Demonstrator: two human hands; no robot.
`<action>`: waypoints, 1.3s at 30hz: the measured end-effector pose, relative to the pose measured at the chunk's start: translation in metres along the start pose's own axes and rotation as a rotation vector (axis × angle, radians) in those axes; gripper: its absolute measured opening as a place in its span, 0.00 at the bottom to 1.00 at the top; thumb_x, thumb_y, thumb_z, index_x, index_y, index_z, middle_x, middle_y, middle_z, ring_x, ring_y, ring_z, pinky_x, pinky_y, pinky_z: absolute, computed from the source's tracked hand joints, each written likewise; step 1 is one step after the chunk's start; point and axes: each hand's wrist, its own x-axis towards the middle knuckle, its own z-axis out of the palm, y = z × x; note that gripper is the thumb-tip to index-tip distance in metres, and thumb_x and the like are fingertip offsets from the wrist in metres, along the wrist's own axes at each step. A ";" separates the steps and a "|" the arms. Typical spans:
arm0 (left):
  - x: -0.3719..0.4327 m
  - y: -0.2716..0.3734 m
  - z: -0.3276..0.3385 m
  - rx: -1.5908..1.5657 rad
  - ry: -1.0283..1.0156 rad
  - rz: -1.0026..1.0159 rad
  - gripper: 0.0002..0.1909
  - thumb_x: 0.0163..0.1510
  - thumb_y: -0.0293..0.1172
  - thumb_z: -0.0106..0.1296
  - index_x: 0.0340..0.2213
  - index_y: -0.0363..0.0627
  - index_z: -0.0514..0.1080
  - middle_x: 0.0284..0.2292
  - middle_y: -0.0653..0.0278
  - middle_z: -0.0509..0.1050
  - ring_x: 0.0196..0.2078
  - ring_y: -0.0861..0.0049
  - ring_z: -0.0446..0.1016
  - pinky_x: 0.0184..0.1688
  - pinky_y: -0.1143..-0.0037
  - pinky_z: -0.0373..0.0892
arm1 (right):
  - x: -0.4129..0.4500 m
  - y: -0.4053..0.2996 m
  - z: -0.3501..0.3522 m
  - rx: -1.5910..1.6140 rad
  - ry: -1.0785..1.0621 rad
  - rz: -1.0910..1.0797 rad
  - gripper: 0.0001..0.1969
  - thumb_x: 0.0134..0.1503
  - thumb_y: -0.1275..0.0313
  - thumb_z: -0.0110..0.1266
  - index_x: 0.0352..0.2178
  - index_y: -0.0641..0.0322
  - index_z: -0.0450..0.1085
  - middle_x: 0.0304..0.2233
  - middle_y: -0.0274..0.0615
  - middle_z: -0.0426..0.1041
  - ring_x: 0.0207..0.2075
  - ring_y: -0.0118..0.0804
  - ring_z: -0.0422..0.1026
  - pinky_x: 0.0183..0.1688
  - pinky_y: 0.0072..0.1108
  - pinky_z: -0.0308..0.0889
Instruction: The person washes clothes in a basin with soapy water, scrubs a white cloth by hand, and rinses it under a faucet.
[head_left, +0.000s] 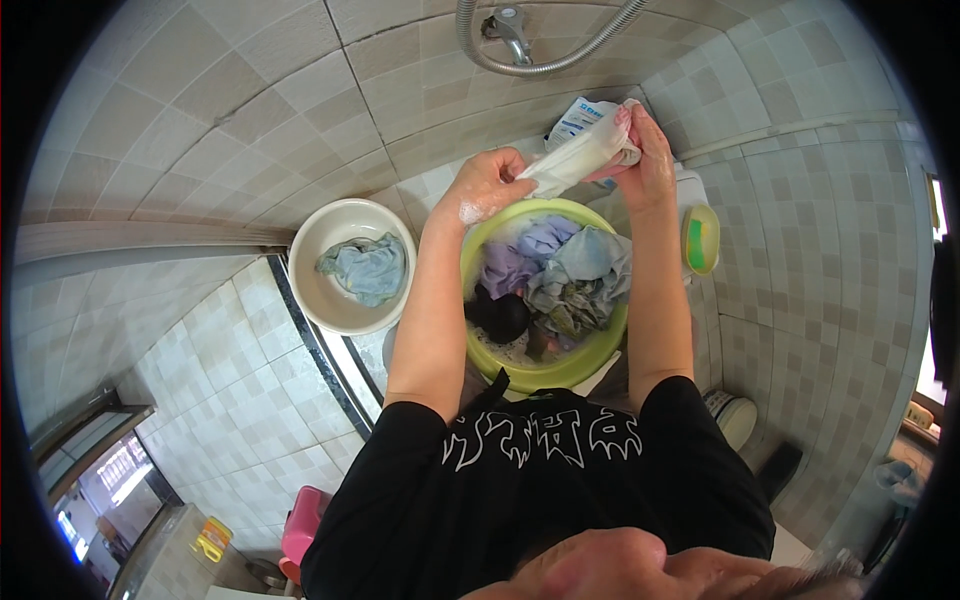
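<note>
A wet white cloth (574, 159), perhaps a garment, is stretched slantwise above the far rim of a green plastic basin (600, 360). My left hand (487, 184) pinches its lower left end, with soap suds on the wrist. At the upper right end my right hand (646, 154) grips the cloth, some of it bunched at the fingers. Sudsy water fills the basin below, along with purple clothes (514, 262), a pale blue-grey garment (589, 255), a patterned cloth (574, 307) and a black item (499, 311).
Left of the green basin stands a white basin (300, 289) holding a light blue cloth (367, 266). A printed detergent bag (577, 120) leans by the wall behind the white cloth. At the right sits a soap dish (701, 240). Above hang a tap (511, 34) and a metal shower hose (555, 69).
</note>
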 end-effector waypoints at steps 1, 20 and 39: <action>0.002 -0.002 0.001 -0.001 -0.004 0.002 0.10 0.42 0.31 0.57 0.22 0.39 0.69 0.18 0.72 0.68 0.20 0.87 0.63 0.22 0.83 0.60 | 0.001 0.000 -0.006 -0.015 0.009 -0.039 0.12 0.57 0.63 0.42 0.31 0.62 0.66 0.29 0.38 0.70 0.30 0.30 0.71 0.32 0.22 0.68; 0.012 -0.057 0.033 -1.750 -0.260 0.541 0.19 0.55 0.49 0.40 0.28 0.45 0.68 0.22 0.67 0.70 0.22 0.76 0.68 0.26 0.71 0.67 | -0.039 0.102 0.087 -1.710 -0.388 -0.461 0.15 0.49 0.60 0.44 0.27 0.60 0.72 0.24 0.51 0.71 0.27 0.45 0.72 0.28 0.31 0.69; 0.016 -0.122 0.017 -0.946 0.110 0.148 0.20 0.49 0.48 0.44 0.33 0.43 0.66 0.28 0.62 0.71 0.33 0.71 0.70 0.38 0.68 0.67 | -0.045 0.117 0.117 -1.638 -0.218 -0.496 0.19 0.49 0.61 0.40 0.15 0.65 0.70 0.18 0.55 0.69 0.25 0.55 0.71 0.28 0.37 0.67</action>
